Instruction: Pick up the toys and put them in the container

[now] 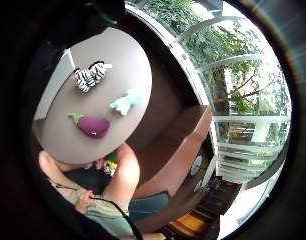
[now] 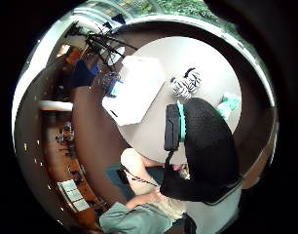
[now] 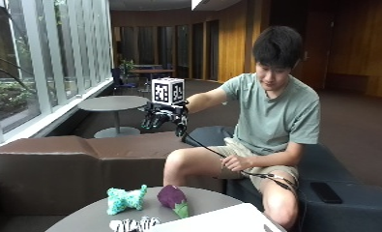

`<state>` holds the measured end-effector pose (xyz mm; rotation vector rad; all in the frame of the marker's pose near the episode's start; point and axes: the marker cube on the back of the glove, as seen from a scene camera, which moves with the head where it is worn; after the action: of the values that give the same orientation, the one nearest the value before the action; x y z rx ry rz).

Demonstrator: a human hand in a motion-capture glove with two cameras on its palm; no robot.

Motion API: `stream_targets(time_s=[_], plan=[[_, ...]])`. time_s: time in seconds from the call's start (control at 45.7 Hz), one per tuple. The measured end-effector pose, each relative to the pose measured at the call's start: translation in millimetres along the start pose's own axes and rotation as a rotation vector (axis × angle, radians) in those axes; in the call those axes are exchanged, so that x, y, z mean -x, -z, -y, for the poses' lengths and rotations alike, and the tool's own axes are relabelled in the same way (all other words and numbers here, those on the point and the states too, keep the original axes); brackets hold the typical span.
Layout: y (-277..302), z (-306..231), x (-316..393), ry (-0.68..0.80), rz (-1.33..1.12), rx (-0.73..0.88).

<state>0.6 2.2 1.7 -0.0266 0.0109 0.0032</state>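
A: Where is the gloved hand (image 3: 165, 117)?
B: Raised in the air well above the round table (image 3: 210, 200), fingers hanging loosely curled, holding nothing.
A: And the toys?
B: All on the table: a teal plush animal (image 3: 126, 198), a purple eggplant (image 3: 173, 198) beside it, and a zebra (image 3: 134, 224) at the near edge.
A: The container?
B: A white box (image 2: 134, 90) sits on the table next to the zebra

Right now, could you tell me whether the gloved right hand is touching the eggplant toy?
Apart. The outside view shows the right hand raised well above the table, with the eggplant toy lying on the tabletop below.
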Motion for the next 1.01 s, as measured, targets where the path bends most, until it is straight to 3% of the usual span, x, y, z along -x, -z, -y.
stream_targets(time_s=[0.459, 0.7, 0.897, 1.006], plan=[[-67.7, 0.6, -1.8, -0.009, 0.036, 0.18], [-177.5, -14.9, -13.9, 0.083, -0.078, 0.15], [-278.9, -32.3, -18.7, 0.091, -0.108, 0.457], [-304.8, -16.7, -16.9, 0.09, -0.056, 0.401]])
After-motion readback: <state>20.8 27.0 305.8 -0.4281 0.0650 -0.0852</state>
